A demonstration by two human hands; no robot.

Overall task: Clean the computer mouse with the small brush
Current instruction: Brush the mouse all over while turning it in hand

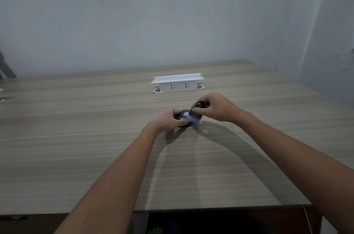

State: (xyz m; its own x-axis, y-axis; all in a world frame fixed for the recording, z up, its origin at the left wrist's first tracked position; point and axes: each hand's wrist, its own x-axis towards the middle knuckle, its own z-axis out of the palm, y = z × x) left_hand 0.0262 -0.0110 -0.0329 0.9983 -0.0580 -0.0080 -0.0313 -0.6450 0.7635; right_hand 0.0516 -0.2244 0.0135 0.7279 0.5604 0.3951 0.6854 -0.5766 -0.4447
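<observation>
A dark computer mouse (181, 116) rests on the wooden table (95, 147), mostly covered by my fingers. My left hand (168, 119) grips it from the left side. My right hand (212, 107) pinches a small brush with a black handle (200, 105). The brush's pale, blurred bristles (192, 117) press on the right part of the mouse. Both hands meet over the mouse in the middle of the table.
A white pop-up power socket box (177, 82) stands on the table behind my hands. The table's near edge (191, 208) runs across the bottom. Pale walls close the back and right. Something white lies at the far left edge (1, 95).
</observation>
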